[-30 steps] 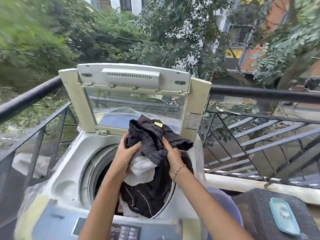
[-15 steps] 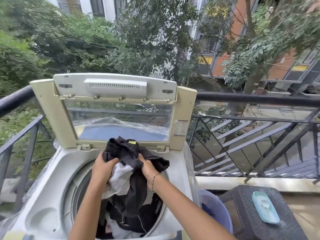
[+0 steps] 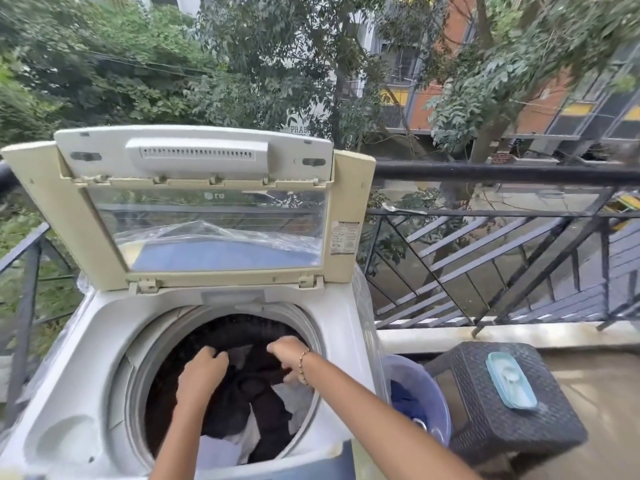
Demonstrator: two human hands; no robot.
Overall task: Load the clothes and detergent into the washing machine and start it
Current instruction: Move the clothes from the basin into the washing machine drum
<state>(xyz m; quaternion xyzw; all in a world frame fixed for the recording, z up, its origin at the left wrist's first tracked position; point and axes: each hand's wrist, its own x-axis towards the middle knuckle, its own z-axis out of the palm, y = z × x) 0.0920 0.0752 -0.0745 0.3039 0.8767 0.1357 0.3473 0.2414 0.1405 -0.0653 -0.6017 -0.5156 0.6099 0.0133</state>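
Loading step: left hand (image 3: pixel 202 370) and right hand (image 3: pixel 287 355), set apart, press dark clothes (image 3: pixel 256 393) into the drum (image 3: pixel 138 358), grips unclear; detergent likely next.

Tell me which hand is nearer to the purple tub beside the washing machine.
Right. The right hand is in the drum on the dark clothes, toward the rim closest to the purple tub. The left hand is also on the clothes, farther from the tub.
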